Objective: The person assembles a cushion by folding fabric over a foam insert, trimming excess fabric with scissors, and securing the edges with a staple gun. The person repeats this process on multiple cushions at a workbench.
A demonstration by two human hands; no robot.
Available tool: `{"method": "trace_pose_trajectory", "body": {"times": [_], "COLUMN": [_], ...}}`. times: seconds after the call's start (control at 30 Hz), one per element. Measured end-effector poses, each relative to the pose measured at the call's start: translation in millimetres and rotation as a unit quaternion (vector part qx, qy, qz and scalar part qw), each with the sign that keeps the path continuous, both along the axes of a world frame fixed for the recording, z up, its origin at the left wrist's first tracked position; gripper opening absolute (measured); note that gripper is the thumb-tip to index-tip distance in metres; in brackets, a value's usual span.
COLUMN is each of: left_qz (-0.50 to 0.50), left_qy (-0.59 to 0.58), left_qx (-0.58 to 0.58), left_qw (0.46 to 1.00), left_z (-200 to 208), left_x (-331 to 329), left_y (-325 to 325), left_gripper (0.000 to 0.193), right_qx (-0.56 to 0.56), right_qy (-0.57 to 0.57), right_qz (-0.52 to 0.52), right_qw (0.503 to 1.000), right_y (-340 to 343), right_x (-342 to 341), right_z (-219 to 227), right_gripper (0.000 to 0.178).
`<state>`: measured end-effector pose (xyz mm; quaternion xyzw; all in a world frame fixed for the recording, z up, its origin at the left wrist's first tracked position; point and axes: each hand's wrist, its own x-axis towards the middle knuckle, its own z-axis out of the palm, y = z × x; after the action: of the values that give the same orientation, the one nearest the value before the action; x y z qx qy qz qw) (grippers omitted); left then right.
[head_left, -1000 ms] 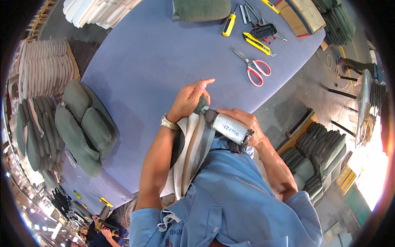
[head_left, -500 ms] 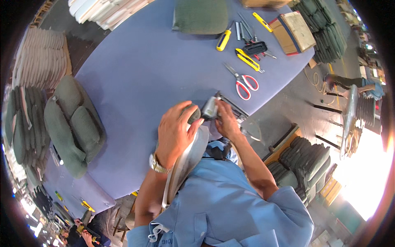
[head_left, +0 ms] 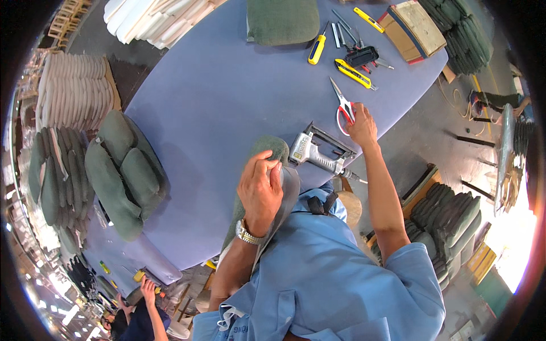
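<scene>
My right hand (head_left: 362,124) is closed round the red-and-white handles of the scissors (head_left: 336,91), whose blades point away from me over the table. Close to my body, a green fabric-covered pad (head_left: 272,146) with a pale underside stands tilted against the table edge. My left hand (head_left: 260,193), a metal watch on its wrist, pinches at the pad's upper edge, thumb and fingers pressed together; the exact grip is partly hidden. Between both hands, a silver-and-black staple gun (head_left: 310,152) lies on the table with its hose fitting toward me.
On the blue-covered table (head_left: 210,91) lie a yellow screwdriver (head_left: 317,50), a yellow cutter (head_left: 354,74), a black tray (head_left: 362,56) and a cardboard box (head_left: 412,34). One green cushion (head_left: 282,23) lies at the far edge, a folded one (head_left: 126,173) at left. A co-worker's arm (head_left: 151,298) shows lower left.
My right hand has let go of the staple gun, now lying on the table, and moved right and away onto the scissors. My left hand stays at the pad. The whole view has shifted slightly.
</scene>
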<state>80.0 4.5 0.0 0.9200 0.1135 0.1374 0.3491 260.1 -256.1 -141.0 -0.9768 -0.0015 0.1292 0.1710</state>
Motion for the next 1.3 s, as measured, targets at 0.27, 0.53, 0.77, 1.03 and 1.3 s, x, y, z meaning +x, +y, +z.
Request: {"method": "trace_pose_trajectory", "body": {"times": [0.27,0.53,0.77,1.03,1.3], "left_qz": [0.013,-0.006,-0.019,0.000,-0.021], "left_qy": [-0.036,-0.015,0.022,0.136,0.144], "left_qx": [-0.103,-0.197,-0.225,-0.392,-0.337], "left_qw": [0.994,0.980,0.974,0.910,0.930], "left_z": [-19.5,-26.0,-17.9,-12.2,-9.2], "left_x": [-1.0,2.1,7.3,21.3,19.8], "left_y": [7.7,26.7,37.2,51.9,53.6], "left_gripper": [0.012,0.009,0.014,0.012,0.013], "right_qx": [0.595,0.652,0.668,0.735,0.741], "right_qy": [0.238,0.451,0.459,0.419,0.411], "right_qz": [0.017,0.038,0.010,0.006,-0.042], "right_qw": [0.767,0.608,0.586,0.533,0.530], "right_y": [26.4,75.7,88.3,105.7,118.6], "right_x": [-120.0,-192.6,-209.0,-222.1,-228.0], "right_z": [141.0,155.8,143.0,126.3,138.3], "right_gripper": [0.056,0.051,0.063,0.062,0.060]}}
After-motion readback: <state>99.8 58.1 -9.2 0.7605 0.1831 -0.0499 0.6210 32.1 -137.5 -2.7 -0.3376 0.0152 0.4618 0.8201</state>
